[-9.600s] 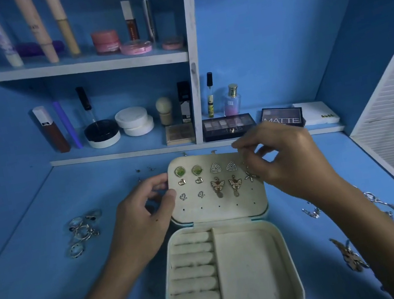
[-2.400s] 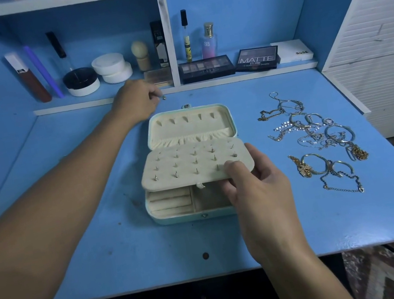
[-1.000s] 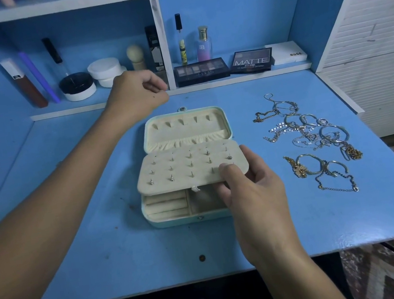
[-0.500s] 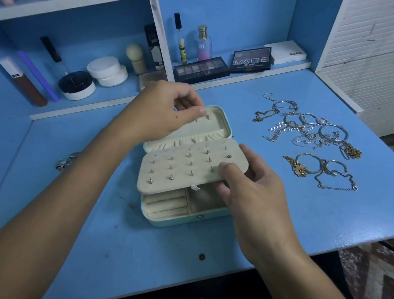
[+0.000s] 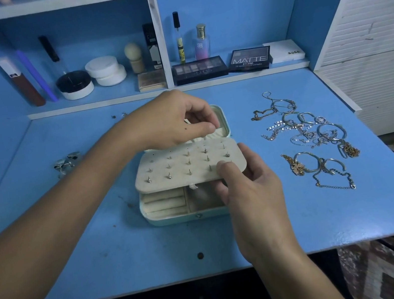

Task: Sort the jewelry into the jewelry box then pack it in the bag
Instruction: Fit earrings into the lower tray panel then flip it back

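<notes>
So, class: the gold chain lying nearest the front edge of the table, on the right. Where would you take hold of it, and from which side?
Pinch the gold chain from above at its sagging middle. It lies flat and limp on the table, so nothing offers a side grip, and the front is clear, whereas bracelets crowd its far ends.

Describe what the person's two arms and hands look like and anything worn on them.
Both forearms are bare up to the frame edge: no sleeve shows. The left hand and right hand wear no gloves, and no rings, watch or bracelet can be seen on either. Fingernails look short and unpainted. A small dark mark sits on the left hand near the thumb.
</notes>
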Available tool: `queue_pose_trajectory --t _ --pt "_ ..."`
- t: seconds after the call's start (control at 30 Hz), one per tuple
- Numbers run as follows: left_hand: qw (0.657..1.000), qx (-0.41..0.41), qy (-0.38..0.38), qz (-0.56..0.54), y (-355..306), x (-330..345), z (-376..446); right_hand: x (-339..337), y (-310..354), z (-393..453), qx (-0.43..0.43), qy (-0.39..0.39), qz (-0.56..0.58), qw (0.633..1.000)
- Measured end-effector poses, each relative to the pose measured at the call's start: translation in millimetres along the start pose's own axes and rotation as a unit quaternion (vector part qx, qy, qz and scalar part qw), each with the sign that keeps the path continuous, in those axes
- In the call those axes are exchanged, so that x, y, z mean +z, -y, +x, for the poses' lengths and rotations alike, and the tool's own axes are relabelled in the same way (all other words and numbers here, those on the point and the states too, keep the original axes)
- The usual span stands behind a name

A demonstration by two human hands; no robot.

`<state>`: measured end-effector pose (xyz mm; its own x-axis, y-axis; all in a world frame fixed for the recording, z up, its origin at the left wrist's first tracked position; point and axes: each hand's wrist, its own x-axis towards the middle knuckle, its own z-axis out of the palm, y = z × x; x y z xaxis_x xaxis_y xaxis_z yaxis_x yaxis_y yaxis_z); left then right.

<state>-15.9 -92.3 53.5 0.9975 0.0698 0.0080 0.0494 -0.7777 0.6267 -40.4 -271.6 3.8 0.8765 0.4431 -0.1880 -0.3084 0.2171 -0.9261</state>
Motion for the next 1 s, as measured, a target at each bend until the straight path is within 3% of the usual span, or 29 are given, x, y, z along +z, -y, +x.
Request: queue_pose_trajectory --t 0.27,1.0 --pt "0.998 0.01 0.052 0.038 -3.9 5.4 -0.9 0.8 0.7 0.6 0.01 -0.01 0.004 1.0" --pt "0.997 0.045 0.057 0.04 -6.9 9.3 -2.0 -0.3 -2.7 0.6 -0.006 0.001 -0.007 1.0"
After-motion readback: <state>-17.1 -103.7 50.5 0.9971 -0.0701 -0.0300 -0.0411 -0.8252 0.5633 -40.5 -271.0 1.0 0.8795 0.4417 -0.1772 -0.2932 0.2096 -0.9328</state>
